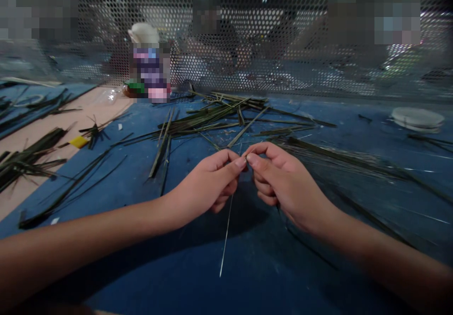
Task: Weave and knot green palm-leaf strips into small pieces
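Note:
Above the middle of the blue table my left hand (pixel 217 175) and my right hand (pixel 279 171) meet, thumbs and index fingers pinched tip to tip. A thin, shiny wire (pixel 227 232) slants down from the left fingertips, its lower end free. Between the two pinches shows a tiny dark bit, apparently part of a narrow green leaf strip; the fingers cover most of it. A dark strip end (pixel 278 209) peeks out below the right palm. The other fingers of both hands are curled in.
Long green leaf strips (pixel 208 116) lie heaped beyond the hands. More wires and strips (pixel 339 157) spread to the right, near a pale round lid-like disc (pixel 417 119). Leaf bundles (pixel 31 157) and a yellow piece (pixel 78 141) lie left. A perforated metal screen (pixel 240 36) closes off the back.

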`<state>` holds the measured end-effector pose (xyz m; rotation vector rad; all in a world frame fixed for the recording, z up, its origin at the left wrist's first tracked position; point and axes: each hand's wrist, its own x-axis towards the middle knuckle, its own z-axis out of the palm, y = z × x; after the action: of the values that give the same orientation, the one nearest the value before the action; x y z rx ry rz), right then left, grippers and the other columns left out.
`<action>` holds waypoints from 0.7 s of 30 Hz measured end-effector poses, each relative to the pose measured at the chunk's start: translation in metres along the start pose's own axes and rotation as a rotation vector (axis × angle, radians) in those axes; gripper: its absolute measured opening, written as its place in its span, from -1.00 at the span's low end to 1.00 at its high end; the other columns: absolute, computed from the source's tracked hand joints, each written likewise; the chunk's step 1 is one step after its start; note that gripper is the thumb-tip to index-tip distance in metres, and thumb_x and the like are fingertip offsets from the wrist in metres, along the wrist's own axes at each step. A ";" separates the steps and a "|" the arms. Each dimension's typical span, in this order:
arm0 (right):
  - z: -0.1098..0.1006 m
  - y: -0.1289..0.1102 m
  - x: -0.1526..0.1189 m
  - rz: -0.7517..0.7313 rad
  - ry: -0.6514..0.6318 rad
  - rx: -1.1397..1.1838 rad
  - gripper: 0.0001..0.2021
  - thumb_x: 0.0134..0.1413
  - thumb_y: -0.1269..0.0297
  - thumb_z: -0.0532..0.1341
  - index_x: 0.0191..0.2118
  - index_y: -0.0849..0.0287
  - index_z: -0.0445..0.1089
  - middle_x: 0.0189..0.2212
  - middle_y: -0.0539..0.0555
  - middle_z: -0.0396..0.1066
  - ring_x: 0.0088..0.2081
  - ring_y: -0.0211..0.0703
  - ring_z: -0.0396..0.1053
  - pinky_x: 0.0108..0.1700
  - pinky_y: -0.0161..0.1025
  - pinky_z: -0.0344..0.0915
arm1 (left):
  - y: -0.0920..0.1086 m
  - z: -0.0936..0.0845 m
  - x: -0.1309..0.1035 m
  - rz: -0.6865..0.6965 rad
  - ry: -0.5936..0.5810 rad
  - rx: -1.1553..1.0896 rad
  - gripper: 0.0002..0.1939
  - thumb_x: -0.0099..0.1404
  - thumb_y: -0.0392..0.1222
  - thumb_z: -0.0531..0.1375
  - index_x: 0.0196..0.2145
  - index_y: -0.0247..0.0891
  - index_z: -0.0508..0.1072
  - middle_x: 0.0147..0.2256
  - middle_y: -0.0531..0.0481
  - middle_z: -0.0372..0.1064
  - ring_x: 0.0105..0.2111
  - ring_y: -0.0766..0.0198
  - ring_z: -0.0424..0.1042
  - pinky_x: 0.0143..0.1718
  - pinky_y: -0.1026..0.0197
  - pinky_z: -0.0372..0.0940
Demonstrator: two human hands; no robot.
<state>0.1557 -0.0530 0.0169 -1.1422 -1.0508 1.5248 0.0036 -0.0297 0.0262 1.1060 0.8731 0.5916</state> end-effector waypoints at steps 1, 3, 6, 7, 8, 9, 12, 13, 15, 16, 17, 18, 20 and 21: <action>0.000 0.000 0.000 -0.005 0.004 0.001 -0.87 0.13 0.19 0.18 -0.27 0.08 0.25 -0.71 -0.24 -0.11 -0.73 -0.46 -0.20 -0.72 -0.48 -0.20 | 0.001 0.000 0.000 -0.014 0.012 -0.002 -0.76 0.31 -0.03 0.11 -0.41 -0.19 0.17 -0.69 0.28 -0.06 -0.77 0.54 -0.17 -0.81 0.51 -0.11; 0.000 0.000 0.000 -0.017 0.008 -0.004 -0.87 0.14 0.18 0.19 -0.27 0.08 0.25 -0.71 -0.24 -0.11 -0.73 -0.46 -0.19 -0.71 -0.47 -0.19 | 0.003 -0.001 -0.001 -0.020 0.037 0.003 -0.77 0.29 -0.01 0.13 -0.36 -0.17 0.18 -0.65 0.26 -0.01 -0.76 0.55 -0.15 -0.79 0.51 -0.14; -0.002 0.000 0.000 -0.028 0.011 -0.009 -0.88 0.14 0.19 0.19 -0.27 0.08 0.26 -0.70 -0.23 -0.10 -0.72 -0.45 -0.18 -0.71 -0.46 -0.18 | 0.004 -0.004 -0.001 0.056 0.078 0.064 -0.80 0.29 -0.02 0.13 -0.20 -0.11 0.23 -0.54 0.22 0.10 -0.74 0.55 -0.07 -0.77 0.50 -0.11; -0.002 0.000 0.000 -0.032 0.014 -0.015 -0.89 0.15 0.20 0.19 -0.27 0.08 0.26 -0.70 -0.23 -0.10 -0.72 -0.45 -0.18 -0.71 -0.46 -0.18 | 0.004 -0.006 0.000 0.093 0.085 0.105 -0.78 0.29 -0.02 0.13 -0.15 -0.09 0.23 -0.53 0.22 0.10 -0.73 0.55 -0.05 -0.77 0.49 -0.09; -0.003 0.000 0.000 -0.040 0.018 -0.025 -0.90 0.15 0.21 0.18 -0.28 0.08 0.26 -0.70 -0.23 -0.09 -0.72 -0.45 -0.18 -0.71 -0.46 -0.18 | 0.003 -0.007 0.001 0.120 0.084 0.155 -0.77 0.29 -0.02 0.13 -0.13 -0.08 0.24 -0.53 0.22 0.08 -0.73 0.54 -0.04 -0.77 0.49 -0.07; -0.003 0.000 0.001 -0.052 0.020 -0.039 -0.91 0.16 0.22 0.18 -0.28 0.08 0.26 -0.70 -0.23 -0.08 -0.72 -0.45 -0.18 -0.71 -0.45 -0.17 | 0.003 -0.009 0.001 0.135 0.075 0.206 -0.78 0.30 0.00 0.12 -0.15 -0.10 0.27 -0.55 0.22 0.04 -0.72 0.54 -0.03 -0.77 0.50 -0.05; -0.003 -0.001 0.001 -0.095 0.005 -0.077 -0.92 0.16 0.23 0.18 -0.27 0.08 0.27 -0.69 -0.22 -0.03 -0.72 -0.45 -0.16 -0.71 -0.44 -0.16 | 0.002 -0.011 0.003 0.136 0.029 0.292 -0.76 0.32 0.02 0.10 -0.36 -0.20 0.28 -0.57 0.20 0.04 -0.70 0.54 0.00 -0.74 0.50 0.01; -0.003 -0.001 0.001 -0.105 -0.006 -0.087 -0.91 0.16 0.22 0.18 -0.26 0.07 0.27 -0.68 -0.22 -0.01 -0.72 -0.46 -0.15 -0.71 -0.45 -0.16 | 0.002 -0.011 0.003 0.132 0.011 0.292 -0.73 0.32 0.02 0.09 -0.40 -0.22 0.27 -0.57 0.19 0.08 -0.70 0.54 0.02 -0.74 0.50 0.02; -0.004 -0.003 0.001 -0.106 -0.031 -0.099 -0.90 0.16 0.22 0.19 -0.24 0.06 0.26 -0.66 -0.22 0.01 -0.71 -0.46 -0.13 -0.70 -0.45 -0.14 | 0.003 -0.011 0.004 0.128 -0.021 0.264 -0.75 0.33 0.00 0.08 -0.39 -0.22 0.26 -0.60 0.18 0.15 -0.71 0.53 0.04 -0.74 0.49 0.01; -0.004 -0.004 0.002 -0.094 -0.042 -0.098 -0.89 0.15 0.21 0.20 -0.24 0.05 0.26 -0.66 -0.22 0.01 -0.71 -0.46 -0.12 -0.69 -0.45 -0.14 | 0.004 -0.010 0.004 0.124 -0.029 0.240 -0.77 0.34 -0.01 0.08 -0.37 -0.21 0.27 -0.62 0.19 0.15 -0.72 0.52 0.04 -0.74 0.48 0.00; -0.005 -0.005 0.002 -0.076 -0.050 -0.090 -0.89 0.16 0.21 0.19 -0.23 0.05 0.25 -0.66 -0.22 0.01 -0.71 -0.46 -0.12 -0.69 -0.45 -0.14 | 0.005 -0.010 0.004 0.123 -0.029 0.208 -0.79 0.34 -0.03 0.08 -0.36 -0.20 0.27 -0.65 0.20 0.13 -0.73 0.52 0.02 -0.75 0.48 -0.01; -0.005 -0.006 0.002 -0.056 -0.054 -0.076 -0.89 0.16 0.20 0.18 -0.23 0.05 0.25 -0.66 -0.22 0.01 -0.70 -0.46 -0.12 -0.68 -0.45 -0.14 | 0.006 -0.011 0.004 0.125 -0.024 0.171 -0.82 0.35 -0.06 0.07 -0.36 -0.20 0.27 -0.67 0.21 0.10 -0.74 0.51 0.00 -0.75 0.48 -0.03; -0.007 -0.008 0.003 -0.015 -0.048 -0.049 -0.93 0.19 0.22 0.14 -0.25 0.07 0.25 -0.66 -0.21 0.01 -0.70 -0.46 -0.13 -0.67 -0.44 -0.16 | 0.008 -0.013 0.005 0.146 -0.017 0.089 -0.85 0.35 -0.10 0.06 -0.34 -0.19 0.28 -0.68 0.23 0.06 -0.75 0.53 -0.06 -0.75 0.48 -0.08; -0.008 -0.008 0.003 -0.002 -0.041 -0.044 -0.95 0.18 0.26 0.12 -0.28 0.09 0.25 -0.66 -0.20 0.02 -0.69 -0.46 -0.13 -0.66 -0.44 -0.17 | 0.008 -0.014 0.006 0.166 -0.016 0.057 -0.85 0.36 -0.11 0.06 -0.33 -0.20 0.29 -0.67 0.22 0.09 -0.75 0.54 -0.06 -0.75 0.48 -0.09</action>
<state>0.1649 -0.0471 0.0227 -1.1444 -1.1178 1.5362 -0.0051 -0.0147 0.0293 1.2409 0.7933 0.6974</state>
